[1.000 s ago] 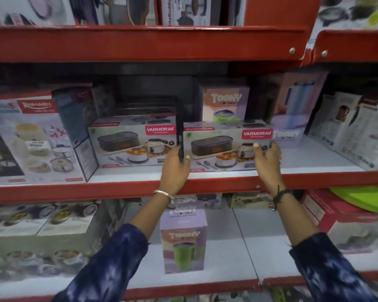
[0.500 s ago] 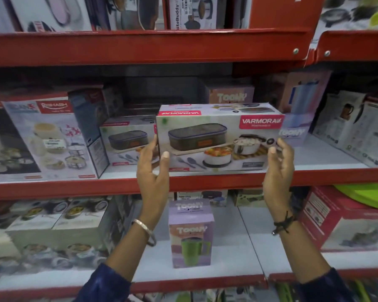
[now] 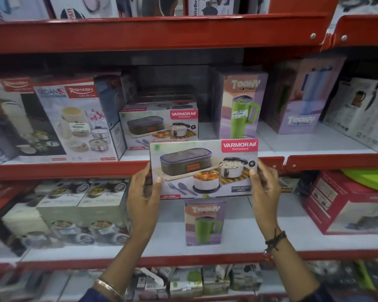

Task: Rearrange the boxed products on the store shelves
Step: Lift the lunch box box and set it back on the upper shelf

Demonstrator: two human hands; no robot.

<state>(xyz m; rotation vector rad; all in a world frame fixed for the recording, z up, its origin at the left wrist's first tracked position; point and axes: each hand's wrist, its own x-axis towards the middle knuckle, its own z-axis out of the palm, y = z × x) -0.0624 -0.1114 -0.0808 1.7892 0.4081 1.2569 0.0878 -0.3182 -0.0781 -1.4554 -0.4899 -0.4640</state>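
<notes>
I hold a Varmora lunch box carton (image 3: 203,168) in the air in front of the red edge of the middle shelf (image 3: 63,170). My left hand (image 3: 143,199) grips its left end and my right hand (image 3: 264,190) grips its right end. A second Varmora carton (image 3: 159,125) stands on the middle shelf just behind and to the left. To its right, a Toony box with a green mug (image 3: 241,105) stands upright on that shelf.
Large Rishabh cartons (image 3: 74,120) fill the shelf's left side. A lilac Toony box (image 3: 301,99) and white kettle boxes (image 3: 362,114) stand at right. On the lower shelf are a small Toony box (image 3: 203,222), lunch sets (image 3: 79,212) and a red carton (image 3: 347,201).
Both hands lifted the Varmora carton off the middle shelf and drew it out and down toward me. The upright Toony box behind it is now uncovered.
</notes>
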